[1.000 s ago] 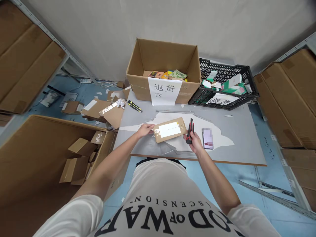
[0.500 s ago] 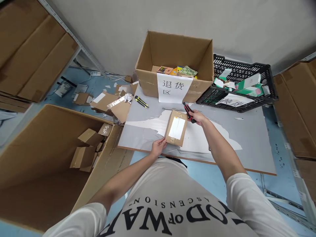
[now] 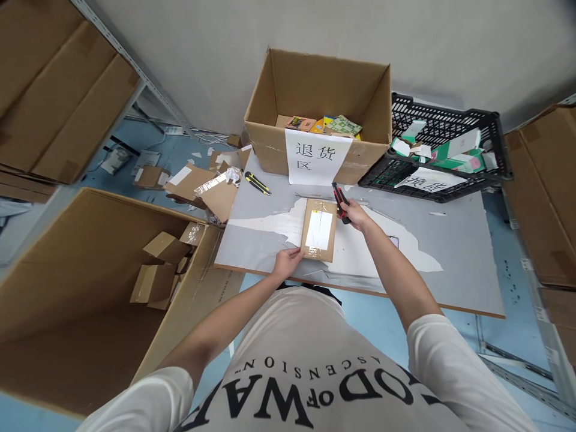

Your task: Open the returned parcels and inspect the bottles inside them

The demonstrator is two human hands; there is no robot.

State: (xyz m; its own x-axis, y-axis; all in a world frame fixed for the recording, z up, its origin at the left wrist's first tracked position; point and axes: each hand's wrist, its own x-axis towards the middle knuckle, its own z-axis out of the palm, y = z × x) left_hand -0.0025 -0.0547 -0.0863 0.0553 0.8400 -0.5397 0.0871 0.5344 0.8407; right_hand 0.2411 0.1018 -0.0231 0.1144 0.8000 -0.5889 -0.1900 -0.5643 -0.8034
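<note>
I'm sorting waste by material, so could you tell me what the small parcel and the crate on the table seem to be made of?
The small parcel looks like matte brown corrugated cardboard, with a white paper label and glossy clear tape catching light. The crate seems to be moulded black plastic, judging by its open lattice walls.

A small parcel [image 3: 319,230] lies on the desk [image 3: 450,252] in front of me, its long side running away from me. My left hand [image 3: 288,263] rests at its near left corner; my right hand [image 3: 355,215] holds a utility knife [image 3: 339,201] at its far right corner. Behind the parcel stands an open carton [image 3: 315,108], with a crate [image 3: 445,153] to its right. A second knife [image 3: 257,183] lies at the desk's far left. A big box [image 3: 90,282] sits on the floor to my left.
</note>
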